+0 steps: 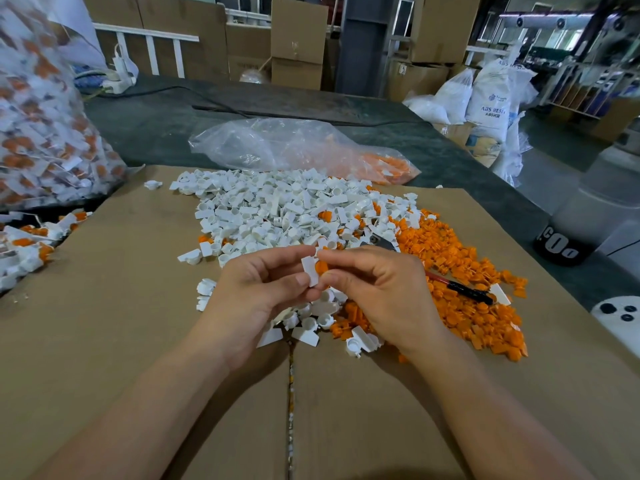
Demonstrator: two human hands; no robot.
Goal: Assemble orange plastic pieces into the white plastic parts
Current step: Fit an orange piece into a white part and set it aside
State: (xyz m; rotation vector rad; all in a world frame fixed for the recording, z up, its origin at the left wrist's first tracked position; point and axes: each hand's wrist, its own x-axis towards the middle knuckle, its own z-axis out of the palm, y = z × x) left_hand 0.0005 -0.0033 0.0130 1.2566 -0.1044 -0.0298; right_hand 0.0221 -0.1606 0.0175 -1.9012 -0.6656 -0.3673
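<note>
Clear plastic at far left: bulging bag stuffed with joined white-and-orange pieces, with more of the same as loose assembled pieces just below it, beside the cardboard's edge. Brown cardboard sheet spread over the table. Heaped on its middle, white plastic parts; behind them a slack clear bag with some orange inside at its right end. Nearer the camera, left hand raised above the cardboard, thumb and forefinger pinched on a white part, other fingers curled beneath. Against that part, an orange piece, up in the air between both hands; whether fully pressed in, cannot tell. Right hand meeting it from the other side, thumb and forefinger clenched on the same white part beside the orange, remaining fingers curled. Further right, loose orange plastic pieces on the cardboard, a red-and-black tool handle lying on top. Far right, beyond the table, white sacks
</note>
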